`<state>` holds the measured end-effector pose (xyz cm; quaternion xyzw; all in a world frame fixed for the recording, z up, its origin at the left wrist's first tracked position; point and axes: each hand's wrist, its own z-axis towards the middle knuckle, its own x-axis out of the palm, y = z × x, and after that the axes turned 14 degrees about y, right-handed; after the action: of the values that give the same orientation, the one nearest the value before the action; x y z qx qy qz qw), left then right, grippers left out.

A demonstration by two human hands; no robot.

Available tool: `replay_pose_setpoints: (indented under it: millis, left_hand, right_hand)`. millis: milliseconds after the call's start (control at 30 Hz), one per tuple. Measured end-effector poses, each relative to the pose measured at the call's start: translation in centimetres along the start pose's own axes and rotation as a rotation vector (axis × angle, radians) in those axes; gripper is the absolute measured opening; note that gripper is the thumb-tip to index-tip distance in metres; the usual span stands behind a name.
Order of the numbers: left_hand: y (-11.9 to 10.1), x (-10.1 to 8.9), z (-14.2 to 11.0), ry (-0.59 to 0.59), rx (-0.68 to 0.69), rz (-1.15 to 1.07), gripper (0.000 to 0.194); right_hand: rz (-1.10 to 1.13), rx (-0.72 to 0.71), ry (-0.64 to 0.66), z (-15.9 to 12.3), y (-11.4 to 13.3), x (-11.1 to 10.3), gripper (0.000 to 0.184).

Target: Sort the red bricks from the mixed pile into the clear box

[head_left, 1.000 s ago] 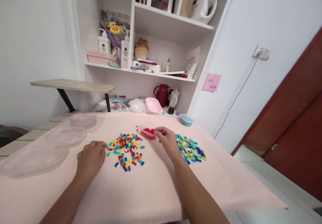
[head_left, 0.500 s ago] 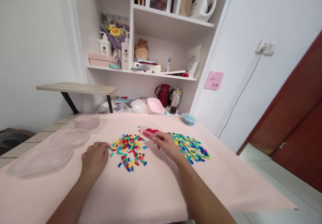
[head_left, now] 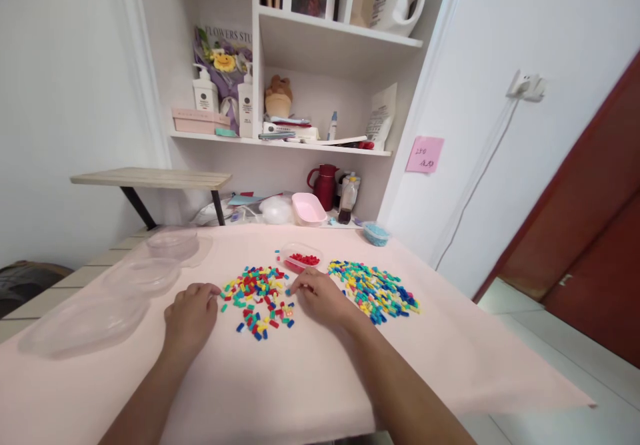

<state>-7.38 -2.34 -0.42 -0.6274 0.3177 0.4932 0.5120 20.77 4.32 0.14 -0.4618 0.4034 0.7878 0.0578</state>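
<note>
On the pink tablecloth, a mixed pile of small coloured plastic bricks [head_left: 257, 285] lies between my hands. My left hand [head_left: 191, 315] rests at the pile's left edge, palm down, fingers loosely bent, with nothing visible in them. At the right edge is my right hand [head_left: 320, 295], its fingertips low beside a blue brick [head_left: 288, 292]; the fingers are slightly apart and show no brick between them. Just behind it stands a clear plastic box [head_left: 286, 253] with red bricks [head_left: 306, 259] inside. A second, larger pile of bricks [head_left: 380, 291] spreads to the right of my right hand.
Three clear plastic containers or lids stand along the left, the nearest being a wide one [head_left: 85, 325]. At the back right sits a tub of light blue pieces [head_left: 375, 233]. Behind the table are a pink basin [head_left: 309, 209], a red jug [head_left: 325, 186] and a bottle [head_left: 348, 201].
My right hand has drawn back from the clear box, left and towards me, to the mixed pile's right edge. My left hand has stayed almost where it was.
</note>
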Motion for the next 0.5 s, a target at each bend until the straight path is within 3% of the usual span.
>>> replay_pose_setpoints:
  millis: [100, 233, 333, 500]
  left_hand:
    - [0.0, 0.0, 0.0, 0.002, -0.001, 0.000, 0.038]
    - [0.0, 0.1, 0.0, -0.004, -0.002, -0.002, 0.037]
    - [0.1, 0.1, 0.0, -0.004, -0.005, -0.002, 0.038]
    - [0.1, 0.1, -0.1, -0.002, -0.003, -0.003, 0.039]
  right_hand:
    - [0.016, -0.058, 0.024, -0.1, 0.3, 0.1, 0.041]
    - [0.051, -0.143, 0.155, -0.1, 0.3, 0.4, 0.046]
    - [0.012, -0.070, 0.179, -0.2, -0.4, 0.2, 0.042]
    - [-0.044, 0.032, 0.114, -0.2, -1.1, -0.5, 0.033]
